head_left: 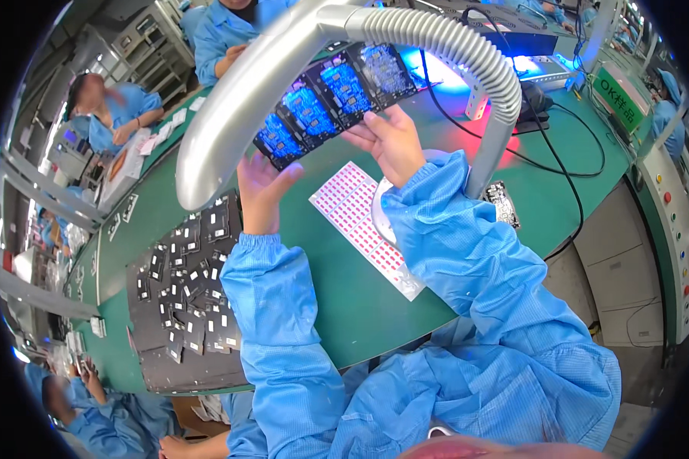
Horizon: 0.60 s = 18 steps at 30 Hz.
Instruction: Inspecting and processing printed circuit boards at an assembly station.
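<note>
Four dark boards in one strip shine blue, up in the air over the green counter. My left hand and right hand each grip one end tight. One pink sticker sheet lies below, near the counter's front edge.

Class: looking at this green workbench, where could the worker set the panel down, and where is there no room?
Bare green mat lies between the black tray of small parts and the pink label sheet, in front of the left hand. More lies right of the right hand, though black cables cross it. The tray side is crowded.
</note>
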{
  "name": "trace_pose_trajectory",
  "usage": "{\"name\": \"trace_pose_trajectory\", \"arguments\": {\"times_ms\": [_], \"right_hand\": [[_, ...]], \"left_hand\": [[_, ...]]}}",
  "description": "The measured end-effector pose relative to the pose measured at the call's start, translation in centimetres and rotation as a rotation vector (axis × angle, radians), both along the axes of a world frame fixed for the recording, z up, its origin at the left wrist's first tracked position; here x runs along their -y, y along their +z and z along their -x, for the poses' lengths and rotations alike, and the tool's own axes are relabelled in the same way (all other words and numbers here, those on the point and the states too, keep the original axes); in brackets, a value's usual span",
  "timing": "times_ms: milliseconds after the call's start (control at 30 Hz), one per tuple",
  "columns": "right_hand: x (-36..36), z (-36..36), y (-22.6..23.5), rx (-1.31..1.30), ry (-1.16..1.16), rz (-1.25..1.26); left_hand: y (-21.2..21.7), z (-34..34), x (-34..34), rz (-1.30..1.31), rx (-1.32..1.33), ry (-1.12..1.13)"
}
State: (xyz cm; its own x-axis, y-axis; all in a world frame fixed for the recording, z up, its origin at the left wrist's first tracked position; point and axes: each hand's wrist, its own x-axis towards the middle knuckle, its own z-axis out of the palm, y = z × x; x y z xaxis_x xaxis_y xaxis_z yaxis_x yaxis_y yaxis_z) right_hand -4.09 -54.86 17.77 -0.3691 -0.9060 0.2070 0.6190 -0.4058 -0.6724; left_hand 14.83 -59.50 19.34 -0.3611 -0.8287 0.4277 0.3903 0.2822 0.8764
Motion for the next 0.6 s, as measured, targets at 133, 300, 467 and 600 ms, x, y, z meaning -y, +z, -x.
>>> {"name": "trace_pose_trajectory", "arguments": {"times_ms": [133, 300, 467, 600], "right_hand": [[0.3, -0.3, -0.2, 0.029, 0.012, 0.016], [-0.1, -0.4, 0.1, 0.031, 0.008, 0.045], [-0.3, -0.4, 0.1, 0.059, 0.020, 0.036], [-0.2, -0.6, -0.2, 0.068, 0.029, 0.043]], "left_hand": [[0.5, 0.6, -0.6, 0.011, -0.098, 0.054], [0.7, 0.9, -1.2, 0.031, -0.114, 0.068], [0.5, 1.0, -1.3, 0.053, -0.113, 0.111], [0.6, 0.8, -1.4, 0.041, -0.116, 0.117]]}}
